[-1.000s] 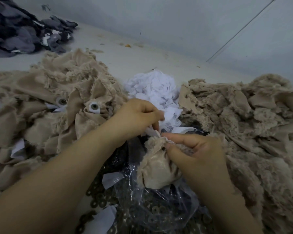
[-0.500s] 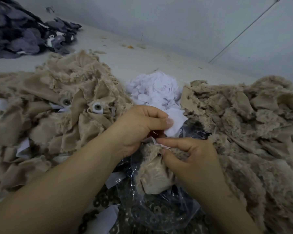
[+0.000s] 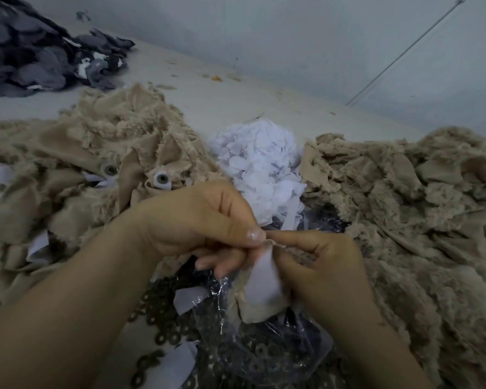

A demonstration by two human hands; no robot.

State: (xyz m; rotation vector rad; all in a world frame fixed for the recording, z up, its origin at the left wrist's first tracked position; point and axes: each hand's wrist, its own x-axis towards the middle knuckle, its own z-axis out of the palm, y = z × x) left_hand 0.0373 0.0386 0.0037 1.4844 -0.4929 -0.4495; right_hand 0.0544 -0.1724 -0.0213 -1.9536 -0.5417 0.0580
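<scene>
Hands meet at the centre of the frame: our left hand [image 3: 197, 226] pinches the top edge of the tan plush piece [image 3: 257, 314], and our right hand [image 3: 320, 265] pinches it from the right, with the white patch [image 3: 261, 284] lying against its backing. The piece hangs just above the clear bag of washers [image 3: 264, 357] at lower middle. We judge the patch could slide askew or drop among the washers if either pinch loosens, since nothing visible fixes it.
</scene>
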